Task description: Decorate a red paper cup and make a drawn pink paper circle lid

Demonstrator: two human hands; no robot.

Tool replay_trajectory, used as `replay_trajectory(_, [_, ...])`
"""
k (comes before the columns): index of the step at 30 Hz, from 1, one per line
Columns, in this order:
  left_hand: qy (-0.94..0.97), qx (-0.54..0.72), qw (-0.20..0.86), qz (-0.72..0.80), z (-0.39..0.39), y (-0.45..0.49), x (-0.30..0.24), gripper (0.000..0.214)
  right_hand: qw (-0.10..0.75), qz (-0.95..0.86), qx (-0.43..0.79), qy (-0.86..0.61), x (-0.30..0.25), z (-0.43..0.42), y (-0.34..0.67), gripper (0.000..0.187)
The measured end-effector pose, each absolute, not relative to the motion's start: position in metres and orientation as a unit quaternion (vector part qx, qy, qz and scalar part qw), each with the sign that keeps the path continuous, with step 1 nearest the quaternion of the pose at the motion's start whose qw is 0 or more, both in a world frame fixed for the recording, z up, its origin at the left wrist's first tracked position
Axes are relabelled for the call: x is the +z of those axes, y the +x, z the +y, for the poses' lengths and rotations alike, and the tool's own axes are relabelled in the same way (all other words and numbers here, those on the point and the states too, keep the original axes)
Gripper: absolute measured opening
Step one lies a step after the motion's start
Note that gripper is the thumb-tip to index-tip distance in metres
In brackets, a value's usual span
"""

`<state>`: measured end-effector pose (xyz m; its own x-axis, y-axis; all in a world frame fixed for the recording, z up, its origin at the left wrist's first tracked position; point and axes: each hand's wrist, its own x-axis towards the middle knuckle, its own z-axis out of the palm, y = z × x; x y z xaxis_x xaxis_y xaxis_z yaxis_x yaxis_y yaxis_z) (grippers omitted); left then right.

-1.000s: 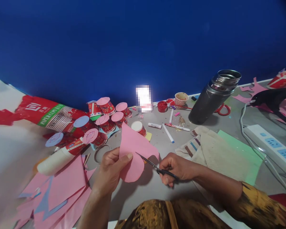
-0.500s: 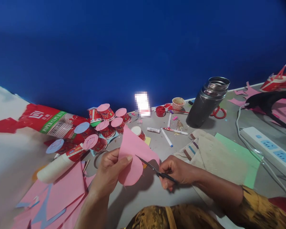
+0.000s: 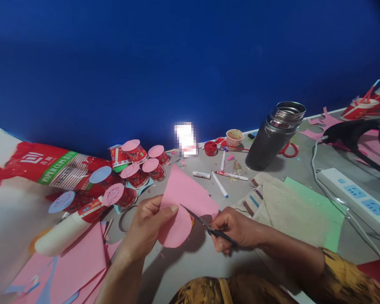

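My left hand (image 3: 150, 223) pinches a pink sheet of paper (image 3: 188, 190) between thumb and fingers, holding it above the table. The sheet's lower part has a rounded cut edge. Dark-handled scissors (image 3: 205, 224) are in my right hand (image 3: 229, 230), with the fingers wrapped round the handles. Their blades lie across the pink paper, and the tip is close to my left thumb. The upper part of the sheet bends away to the right, towards my right hand.
To the left are red paper cups (image 3: 137, 154) topped with paper discs, a red cup package (image 3: 60, 164) and stacked pink paper (image 3: 79, 261). Markers (image 3: 220, 184), a dark flask (image 3: 274, 137), a knitted glove (image 3: 281, 207), green paper (image 3: 310, 190) and a power strip (image 3: 357, 198) lie beyond and to the right.
The upper flap of the pink paper has swung slightly right, now covering the white-topped cup behind it. The scissors have barely moved. The view has shifted slightly.
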<state>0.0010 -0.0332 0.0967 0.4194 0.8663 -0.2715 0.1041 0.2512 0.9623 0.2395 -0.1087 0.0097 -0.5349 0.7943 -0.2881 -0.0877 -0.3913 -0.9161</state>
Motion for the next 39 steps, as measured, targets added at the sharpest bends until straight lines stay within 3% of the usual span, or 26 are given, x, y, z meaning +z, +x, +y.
replay_trajectory(17, [0.576, 0.302, 0.61, 0.452, -0.008, 0.003, 0.086, 0.033, 0.274, -0.464, 0.777, -0.327, 0.007, -0.108, 0.245, 0.066])
replay_trajectory(25, [0.624, 0.27, 0.591, 0.434, -0.009, -0.007, 0.082, 0.035, 0.241, -0.477, 0.774, -0.339, 0.007, -0.109, 0.249, 0.054])
replay_trajectory(31, [0.663, 0.287, 0.539, 0.434, -0.009, -0.008, 0.09, 0.042, 0.224, -0.471, 0.777, -0.352, 0.015, -0.109, 0.248, 0.057])
replay_trajectory(39, [0.567, 0.222, 0.693, 0.387, -0.01, -0.007, 0.083, 0.042, 0.227, -0.472, 0.767, -0.37, 0.004, -0.11, 0.248, 0.068])
